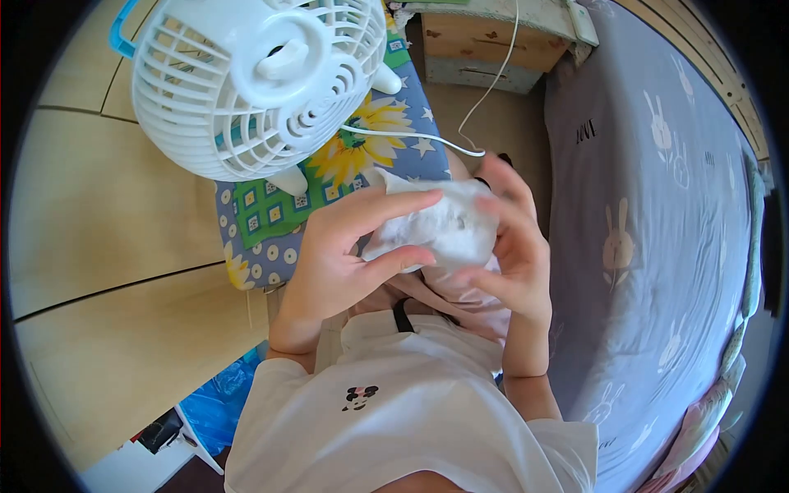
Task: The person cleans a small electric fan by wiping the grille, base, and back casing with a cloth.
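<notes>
A crumpled white cloth or wipe (440,230) with a small dark smudge is up in front of my lap. My left hand (349,238) has hold of its left part, index finger and thumb lying across the near face. On the other side, my right hand (518,246) curves around the right edge with its fingers spread and blurred by motion. Its thumb is close to the lower edge; whether these fingers grip the cloth is not clear.
A white fan (255,82) stands on a flower-patterned cover (283,246) ahead to the left, its white cable (411,134) running right. A bed with a rabbit-print sheet (641,230) lies to the right. Pale cabinet doors (107,197) line the left; a wooden drawer unit (485,45) stands beyond.
</notes>
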{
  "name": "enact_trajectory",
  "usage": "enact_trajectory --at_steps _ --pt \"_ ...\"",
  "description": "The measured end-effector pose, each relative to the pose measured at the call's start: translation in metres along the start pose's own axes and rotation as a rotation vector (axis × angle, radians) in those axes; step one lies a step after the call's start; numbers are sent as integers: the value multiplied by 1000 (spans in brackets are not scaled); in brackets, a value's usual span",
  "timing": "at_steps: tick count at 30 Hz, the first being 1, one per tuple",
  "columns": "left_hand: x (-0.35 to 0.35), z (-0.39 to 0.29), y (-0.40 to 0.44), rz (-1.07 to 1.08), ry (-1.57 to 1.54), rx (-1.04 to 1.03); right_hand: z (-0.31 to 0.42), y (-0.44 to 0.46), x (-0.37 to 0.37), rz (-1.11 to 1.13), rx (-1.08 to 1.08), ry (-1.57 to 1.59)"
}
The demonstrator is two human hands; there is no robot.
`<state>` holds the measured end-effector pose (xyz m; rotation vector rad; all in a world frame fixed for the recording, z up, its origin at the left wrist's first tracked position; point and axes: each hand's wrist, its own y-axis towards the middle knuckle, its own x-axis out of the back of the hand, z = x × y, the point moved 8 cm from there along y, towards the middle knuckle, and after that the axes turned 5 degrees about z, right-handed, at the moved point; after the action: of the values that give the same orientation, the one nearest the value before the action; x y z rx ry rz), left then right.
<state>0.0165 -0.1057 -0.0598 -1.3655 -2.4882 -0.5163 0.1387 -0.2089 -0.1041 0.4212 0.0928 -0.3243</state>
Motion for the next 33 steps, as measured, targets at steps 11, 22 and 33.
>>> enact_trajectory --at_steps 11,22,33 --pt "0 -8 -7 8 58 -9 25 -3 -2 -50 -108 -548" --pt "3 -7 -12 -37 113 -74 25 -6 4 -73 -158 -468" --pt "-6 35 -19 -112 -653 158 37 -4 9 -246 -12 -268"
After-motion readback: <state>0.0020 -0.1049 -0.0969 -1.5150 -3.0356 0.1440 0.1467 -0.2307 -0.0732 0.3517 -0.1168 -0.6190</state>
